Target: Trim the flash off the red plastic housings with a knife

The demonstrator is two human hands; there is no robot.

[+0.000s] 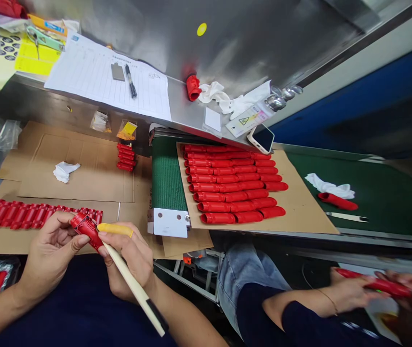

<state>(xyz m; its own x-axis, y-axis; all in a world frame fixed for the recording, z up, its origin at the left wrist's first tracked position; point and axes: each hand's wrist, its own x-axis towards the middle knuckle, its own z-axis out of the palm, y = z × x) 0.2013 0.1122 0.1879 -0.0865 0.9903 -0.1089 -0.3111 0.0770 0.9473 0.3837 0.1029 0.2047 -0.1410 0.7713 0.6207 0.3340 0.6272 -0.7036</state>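
Note:
My left hand (52, 248) is closed round one end of a hollow red plastic housing (89, 230), pinching it between thumb and fingers. My right hand (128, 258), with a yellow finger cot (115, 229) on the index finger, grips a pale flat stick (133, 284) with a black band near its lower end. The stick's upper end is hidden by my fingers, which are close against the housing. Behind my left hand, a row of similar red housings (34, 217) lies on the cardboard (79, 193). A small stack of red parts (125, 156) lies farther back.
Rows of red housings (231, 185) cover a cardboard sheet (299, 207) on the green belt (167, 168). A white cloth (65, 171) lies on my cardboard. Paper sheets (93, 79) and a phone (262, 138) rest on the metal ledge. At right, a co-worker's hands (353, 291) hold a red part.

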